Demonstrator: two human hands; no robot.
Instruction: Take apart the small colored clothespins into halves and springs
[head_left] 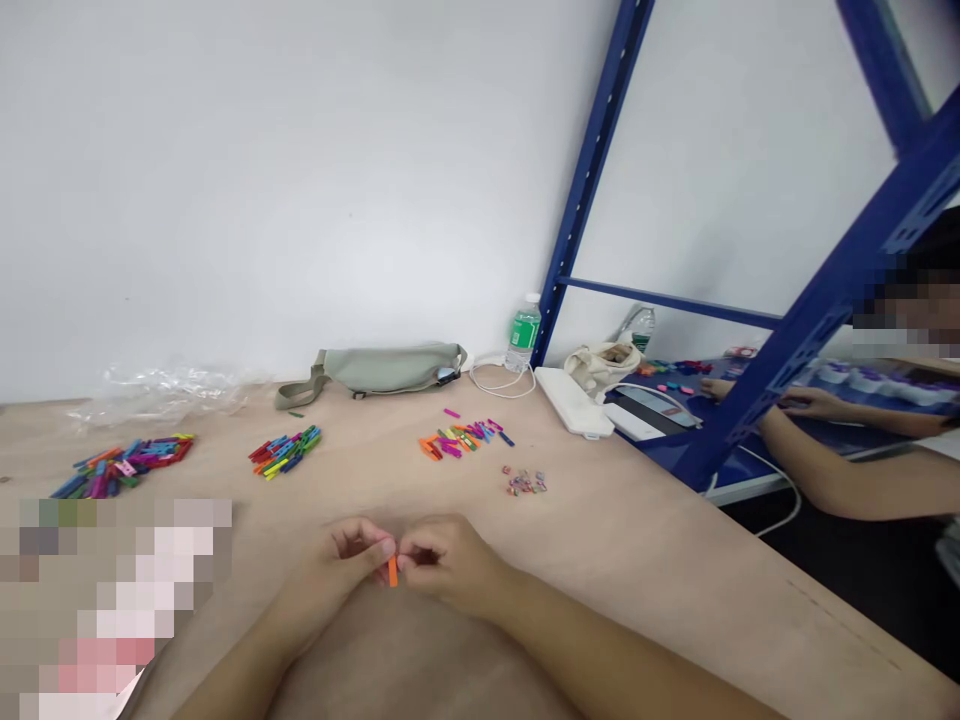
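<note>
Your forearms angle inward, L hand (341, 560) & R hand (448, 565) nearly touching, fingertips (388, 547) curled, pinching small orange stick (392, 571); coloured sticks (465, 440) lie beyond your fingers.

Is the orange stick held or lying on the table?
Held: the orange stick hangs pinched where the left hand and right hand meet.

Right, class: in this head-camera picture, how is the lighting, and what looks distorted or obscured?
In the head view, lighting is soft and even, without glare on the white wall; wide-angle distortion makes the blue shelf upright lean steeply; pixelated blocks obscure the lower-left corner and a co-worker's head.
</note>
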